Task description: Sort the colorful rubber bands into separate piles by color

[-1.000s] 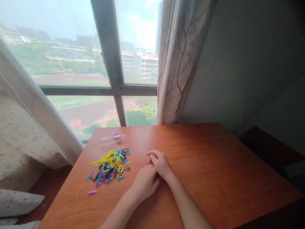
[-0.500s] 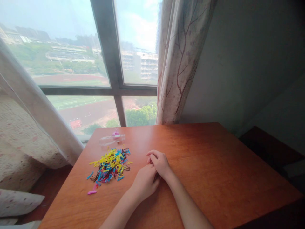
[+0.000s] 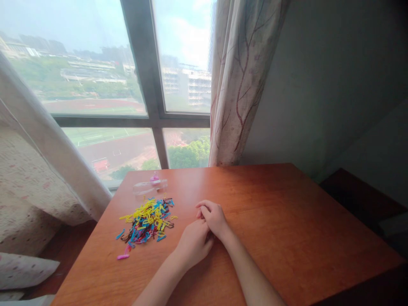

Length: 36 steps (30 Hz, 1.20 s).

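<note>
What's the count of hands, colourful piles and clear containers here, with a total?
Hands: 2 (left hand and right hand)
Colourful piles: 1 (the colourful pile, whose overlapping pieces I can't count)
Clear containers: 1 (the clear container beyond the pile)
Total: 4

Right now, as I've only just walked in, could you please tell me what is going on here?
A person's left hand and right hand are clasped together at the wooden table; whether they enclose anything is hidden. To their left lies a loose heap of small colourful loops, apart from the hands, with a clear container just beyond it.
</note>
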Each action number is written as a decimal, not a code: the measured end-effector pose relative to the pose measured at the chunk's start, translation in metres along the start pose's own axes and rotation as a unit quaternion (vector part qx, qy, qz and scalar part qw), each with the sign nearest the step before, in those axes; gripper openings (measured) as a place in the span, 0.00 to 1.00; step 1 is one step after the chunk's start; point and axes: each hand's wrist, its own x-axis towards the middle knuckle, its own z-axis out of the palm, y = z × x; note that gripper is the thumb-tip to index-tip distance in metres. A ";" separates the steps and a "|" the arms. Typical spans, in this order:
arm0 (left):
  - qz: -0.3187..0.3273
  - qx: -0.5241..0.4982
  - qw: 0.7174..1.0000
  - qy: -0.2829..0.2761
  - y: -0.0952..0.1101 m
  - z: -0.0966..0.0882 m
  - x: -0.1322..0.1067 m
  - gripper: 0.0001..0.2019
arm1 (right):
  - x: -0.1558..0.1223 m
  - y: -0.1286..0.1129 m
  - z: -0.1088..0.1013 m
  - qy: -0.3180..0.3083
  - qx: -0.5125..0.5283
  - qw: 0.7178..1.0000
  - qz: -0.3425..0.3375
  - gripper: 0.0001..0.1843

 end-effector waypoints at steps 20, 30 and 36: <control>0.000 -0.005 1.000 -0.005 -0.002 0.001 0.000 0.10 | 0.000 0.002 0.001 -0.002 0.004 1.000 0.005 0.13; -0.001 -0.003 1.000 -0.007 -0.002 0.001 0.000 0.10 | 0.001 0.006 0.002 -0.001 0.008 1.000 0.009 0.12; -0.004 -0.001 1.000 -0.004 -0.002 0.002 0.000 0.09 | 0.001 0.003 0.002 -0.001 0.010 1.000 0.007 0.12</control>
